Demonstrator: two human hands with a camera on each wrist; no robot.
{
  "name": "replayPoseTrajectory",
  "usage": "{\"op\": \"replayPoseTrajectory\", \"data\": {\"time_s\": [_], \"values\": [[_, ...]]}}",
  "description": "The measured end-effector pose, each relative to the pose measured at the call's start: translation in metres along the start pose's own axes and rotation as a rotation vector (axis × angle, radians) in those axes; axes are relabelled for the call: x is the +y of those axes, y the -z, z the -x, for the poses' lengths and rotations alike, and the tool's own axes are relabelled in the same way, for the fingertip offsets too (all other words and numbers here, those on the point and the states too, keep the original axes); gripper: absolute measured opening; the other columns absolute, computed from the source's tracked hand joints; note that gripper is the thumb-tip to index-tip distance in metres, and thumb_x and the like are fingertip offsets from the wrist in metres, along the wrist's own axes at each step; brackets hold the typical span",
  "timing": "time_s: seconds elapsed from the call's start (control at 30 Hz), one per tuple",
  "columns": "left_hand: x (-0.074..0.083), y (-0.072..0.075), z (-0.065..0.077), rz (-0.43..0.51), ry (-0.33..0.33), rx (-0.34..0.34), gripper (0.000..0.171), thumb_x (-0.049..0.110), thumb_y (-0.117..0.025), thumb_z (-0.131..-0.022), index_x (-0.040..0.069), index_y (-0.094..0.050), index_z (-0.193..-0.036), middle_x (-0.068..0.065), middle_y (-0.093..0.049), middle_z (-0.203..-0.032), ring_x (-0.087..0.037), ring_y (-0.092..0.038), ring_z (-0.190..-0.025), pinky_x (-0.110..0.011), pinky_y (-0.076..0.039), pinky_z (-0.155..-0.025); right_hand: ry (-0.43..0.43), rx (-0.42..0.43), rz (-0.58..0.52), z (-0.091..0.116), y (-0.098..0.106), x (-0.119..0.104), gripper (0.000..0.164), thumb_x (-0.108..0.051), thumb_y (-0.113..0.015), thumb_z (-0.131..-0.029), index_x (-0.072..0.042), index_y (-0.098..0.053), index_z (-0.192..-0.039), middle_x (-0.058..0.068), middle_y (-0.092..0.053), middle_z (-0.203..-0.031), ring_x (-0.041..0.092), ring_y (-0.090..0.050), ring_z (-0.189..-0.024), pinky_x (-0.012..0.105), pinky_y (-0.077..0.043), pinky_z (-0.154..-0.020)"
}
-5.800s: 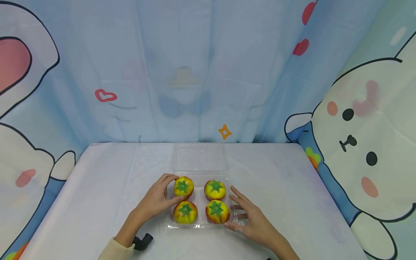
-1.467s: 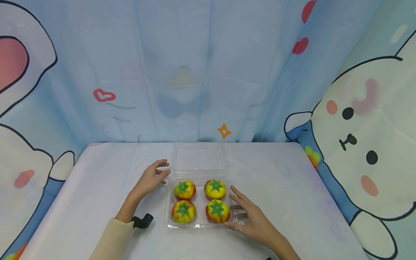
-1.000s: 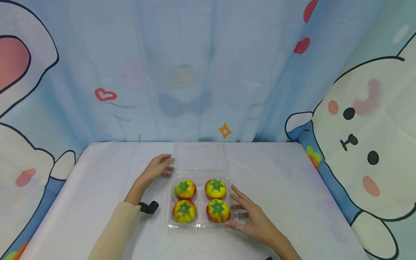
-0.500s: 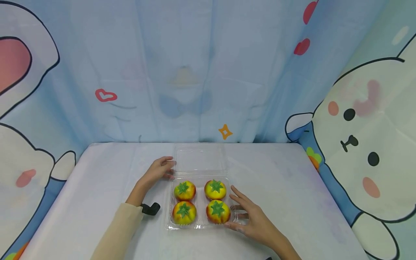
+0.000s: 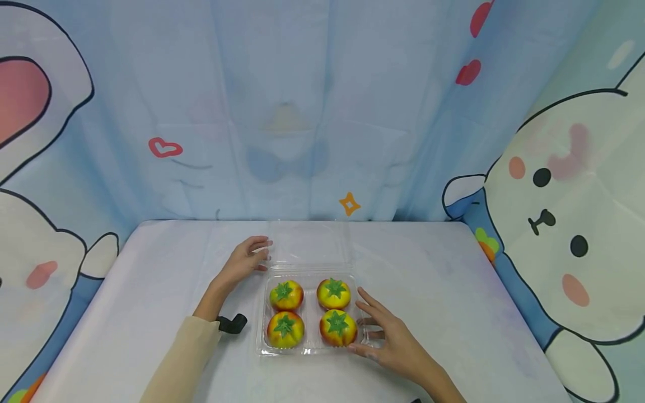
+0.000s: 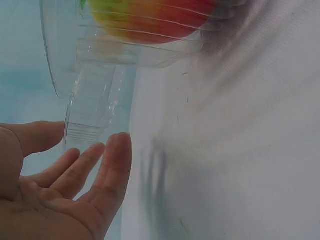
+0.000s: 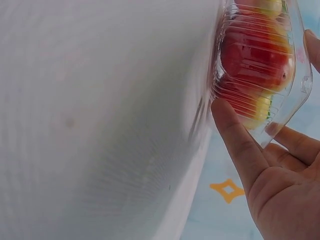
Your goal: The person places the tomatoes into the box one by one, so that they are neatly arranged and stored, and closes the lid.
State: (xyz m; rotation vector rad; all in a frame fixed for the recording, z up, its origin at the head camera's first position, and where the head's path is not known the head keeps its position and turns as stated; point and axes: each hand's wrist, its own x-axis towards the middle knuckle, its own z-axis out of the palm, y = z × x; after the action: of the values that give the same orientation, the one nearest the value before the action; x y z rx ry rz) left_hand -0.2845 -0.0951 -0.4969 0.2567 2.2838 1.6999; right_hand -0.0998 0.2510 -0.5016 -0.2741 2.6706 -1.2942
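A clear hinged plastic clamshell box (image 5: 311,350) lies opened out on the white table, its lid (image 5: 308,246) at the far side, slightly raised. Several toy persimmons (image 5: 284,330), red-yellow with green leaf tops, sit in its compartments. My left hand (image 5: 244,260) is at the lid's left edge; in the left wrist view the thumb and fingers (image 6: 115,170) are on either side of that clear edge. My right hand (image 5: 390,338) holds the box's right side, thumb at the front corner, fingers along the wall. The right wrist view shows fingertips (image 7: 227,117) against the ribbed side.
White cloth (image 5: 428,268) covers the table around the box. A blue cartoon-print curtain (image 5: 302,112) hangs just behind the table's far edge. A black wrist mount (image 5: 232,324) sticks out from the left wrist.
My left hand has left the persimmons on the left side and moved back to the lid's left edge. The lid has just risen slightly. My right hand has stayed at the box.
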Motion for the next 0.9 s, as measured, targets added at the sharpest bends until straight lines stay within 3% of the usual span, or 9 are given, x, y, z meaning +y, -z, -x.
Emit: {"op": "replayPoseTrajectory", "data": {"time_s": [0.13, 0.6, 0.77, 0.9], "values": [[0.002, 0.000, 0.004, -0.006, -0.048, 0.037, 0.047, 0.009, -0.056, -0.108, -0.003, -0.045, -0.152, -0.026, -0.049, -0.161, -0.045, -0.064, -0.131, -0.043, -0.065, -0.094, 0.019, -0.001, -0.004, 0.001, 0.000, 0.001, 0.091, -0.045, -0.090, -0.083, -0.013, -0.049, -0.158, 0.004, -0.026, -0.178, 0.033, -0.070, -0.124, 0.034, -0.065, -0.092], [0.010, -0.001, 0.026, -0.010, -0.301, 0.124, 0.038, 0.004, -0.065, -0.104, -0.006, -0.054, -0.139, -0.020, -0.057, -0.157, -0.045, -0.066, -0.128, -0.029, -0.065, -0.090, 0.019, 0.004, -0.001, 0.001, 0.000, 0.001, 0.092, -0.044, -0.091, -0.082, -0.012, -0.049, -0.158, 0.004, -0.027, -0.177, 0.032, -0.070, -0.124, 0.035, -0.065, -0.092], [0.012, -0.004, 0.041, -0.049, -0.319, 0.153, 0.038, 0.011, -0.066, -0.105, -0.003, -0.058, -0.138, -0.015, -0.060, -0.155, -0.040, -0.067, -0.130, -0.025, -0.063, -0.091, 0.004, 0.002, -0.011, 0.001, 0.000, 0.001, 0.092, -0.044, -0.091, -0.082, -0.013, -0.050, -0.158, 0.003, -0.027, -0.177, 0.032, -0.070, -0.124, 0.035, -0.065, -0.092], [0.014, -0.007, 0.060, -0.126, -0.295, 0.182, 0.036, 0.016, -0.067, -0.105, 0.004, -0.061, -0.138, -0.011, -0.061, -0.155, -0.036, -0.064, -0.136, -0.033, -0.062, -0.099, 0.009, 0.002, -0.012, 0.001, 0.000, 0.001, 0.091, -0.044, -0.091, -0.082, -0.013, -0.050, -0.158, 0.004, -0.027, -0.177, 0.032, -0.070, -0.124, 0.035, -0.065, -0.092]]}}
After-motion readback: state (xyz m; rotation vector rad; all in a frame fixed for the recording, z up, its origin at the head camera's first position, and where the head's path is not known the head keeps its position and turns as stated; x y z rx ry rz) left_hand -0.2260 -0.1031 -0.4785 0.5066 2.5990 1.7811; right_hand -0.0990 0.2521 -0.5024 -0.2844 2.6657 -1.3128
